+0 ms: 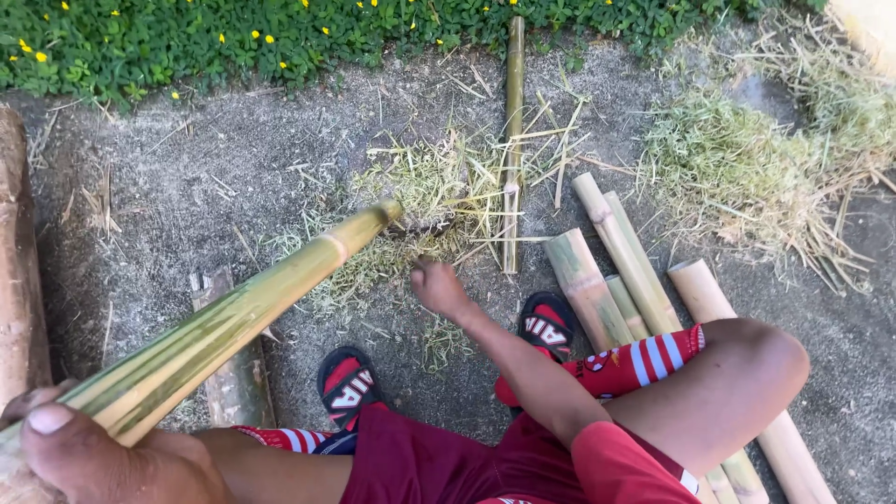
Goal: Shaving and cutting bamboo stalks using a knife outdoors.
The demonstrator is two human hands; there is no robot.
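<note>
**Bamboo pole gripped low, blade hand out at the far end**

Nearest the camera, the left hand (103, 457) sits at the bottom left corner with its fingers (56, 425) wrapped and pressed around the thick end of a long green bamboo pole (233, 317). The pole rises slanting away from that hand toward the upper right, its far tip (387, 213) ending over a scatter of pale shavings (439, 187).

Below and to the right are the person's folded legs in dark red shorts (439, 467), with a raised knee (756, 359) at the right. Two feet in black and red sandals (350, 383) rest on the bare ground (187, 177).

The right arm stretches forward from the lap. The right hand (439, 285) is curled into a fist just below the pole's tip, fingers closed together around something; what it clasps is mostly hidden, though a dark, narrow shape shows just beyond the knuckles among the shavings.

Right of that hand lies a bundle of cut bamboo lengths (607, 271), side by side and touching, running under the raised knee. A flat wooden block (233, 383) lies beneath the pole, and a thick log (19, 261) runs along the left edge.

Farther out, a thin bamboo stick (513, 121) lies nearly straight up the view, and a heap of dry fibre (747, 168) spreads at the right. Green plants with small yellow flowers (233, 37) line the top.
</note>
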